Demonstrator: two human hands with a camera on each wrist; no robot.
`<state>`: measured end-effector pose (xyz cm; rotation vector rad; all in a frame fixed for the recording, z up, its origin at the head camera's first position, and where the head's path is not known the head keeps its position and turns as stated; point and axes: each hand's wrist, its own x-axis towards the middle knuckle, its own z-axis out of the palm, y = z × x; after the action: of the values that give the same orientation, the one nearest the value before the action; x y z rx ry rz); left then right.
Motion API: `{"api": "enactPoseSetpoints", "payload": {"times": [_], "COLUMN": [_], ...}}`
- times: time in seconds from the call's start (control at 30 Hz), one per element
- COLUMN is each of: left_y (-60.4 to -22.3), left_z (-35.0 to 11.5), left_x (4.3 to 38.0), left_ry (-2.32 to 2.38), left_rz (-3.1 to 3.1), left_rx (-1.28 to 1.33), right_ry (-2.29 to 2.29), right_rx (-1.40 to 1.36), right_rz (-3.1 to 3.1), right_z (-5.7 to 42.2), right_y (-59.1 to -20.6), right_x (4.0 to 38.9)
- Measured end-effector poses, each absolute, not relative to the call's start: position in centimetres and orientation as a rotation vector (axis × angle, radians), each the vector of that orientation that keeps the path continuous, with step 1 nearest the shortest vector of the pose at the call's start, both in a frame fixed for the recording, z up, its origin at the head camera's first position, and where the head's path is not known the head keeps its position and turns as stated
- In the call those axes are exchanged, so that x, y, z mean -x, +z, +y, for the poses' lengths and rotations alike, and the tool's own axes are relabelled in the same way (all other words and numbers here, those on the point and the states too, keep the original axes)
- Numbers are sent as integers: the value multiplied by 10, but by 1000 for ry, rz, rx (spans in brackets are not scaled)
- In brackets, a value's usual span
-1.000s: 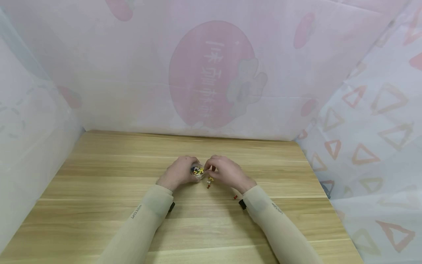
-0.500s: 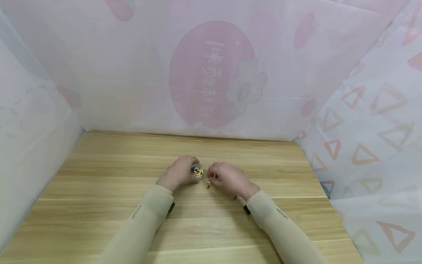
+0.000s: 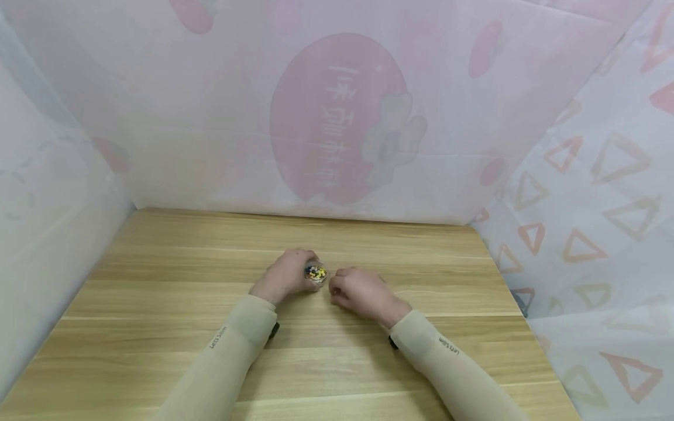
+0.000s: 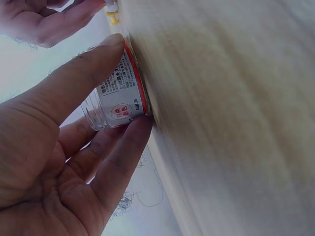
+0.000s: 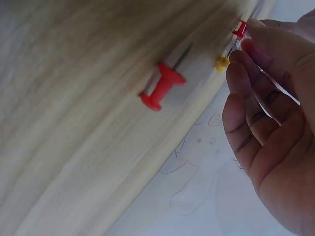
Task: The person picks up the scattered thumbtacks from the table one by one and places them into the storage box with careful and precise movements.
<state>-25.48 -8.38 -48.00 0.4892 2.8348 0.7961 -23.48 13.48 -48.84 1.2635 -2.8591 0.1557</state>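
In the head view my left hand (image 3: 286, 275) grips a small clear jar (image 3: 316, 282) filled with colourful push pins (image 3: 317, 272). The left wrist view shows the thumb and fingers curled round the jar's labelled wall (image 4: 123, 96), its base at the table. Just right of the jar, my right hand (image 3: 363, 292) is low over the table. In the right wrist view its thumb and forefinger pinch a red push pin (image 5: 240, 29). A yellow push pin (image 5: 222, 63) lies close by the fingertips. Nearer the wrist camera lies another red push pin (image 5: 163, 87).
The wood-grain table (image 3: 184, 351) spreads around both hands. Behind it hangs a pale printed sheet (image 3: 210, 117), with more sheeting (image 3: 595, 234) at the right side. Beside the right fingertips, the left wrist view shows a yellow pin (image 4: 113, 18).
My right hand has moved from beside the jar's rim toward me, down over the loose pins, which it now hides in the head view. The left hand and jar have stayed put.
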Motion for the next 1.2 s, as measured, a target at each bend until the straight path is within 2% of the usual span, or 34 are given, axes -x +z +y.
{"api": "enactPoseSetpoints", "payload": {"times": [0.67, 1.2], "left_y": [-479, -479], "left_z": [-84, -84], "left_x": [256, 255], "left_ry": [808, 812], "left_rz": [2841, 2845], "left_rx": [-508, -520], "right_ry": [-63, 230], "right_rx": [-1244, -1235], "right_rz": [-2737, -2830], "right_z": [128, 138], "right_y": [-493, -472], "right_x": [226, 234]}}
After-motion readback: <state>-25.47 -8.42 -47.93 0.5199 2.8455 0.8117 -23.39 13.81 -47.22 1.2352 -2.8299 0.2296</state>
